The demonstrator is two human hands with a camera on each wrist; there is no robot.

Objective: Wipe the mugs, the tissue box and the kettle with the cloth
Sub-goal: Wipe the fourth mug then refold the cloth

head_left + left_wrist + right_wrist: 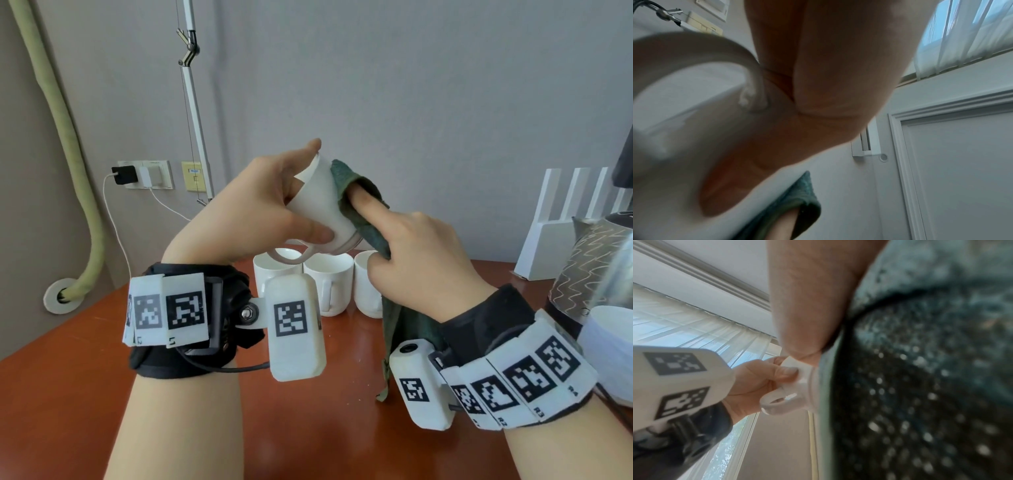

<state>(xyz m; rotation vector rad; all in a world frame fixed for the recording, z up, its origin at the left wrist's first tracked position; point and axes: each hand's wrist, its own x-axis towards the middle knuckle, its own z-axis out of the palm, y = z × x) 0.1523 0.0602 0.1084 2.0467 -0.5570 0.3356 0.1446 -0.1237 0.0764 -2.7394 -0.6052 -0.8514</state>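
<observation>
Red-brown table below: left hand fingers clasp a white mug, tipped, raised above three standing mugs. Right hand pinches the green cloth against the mug's side. Pushing too hard could slip the mug onto those below.

The mug was plain white, same as the three mugs behind it. The cloth was a dark teal green (fuzzy-looking up close). The table was reddish-brown, the wall pale grey, and the kettle silvery with wavy squiggle lines.
</observation>
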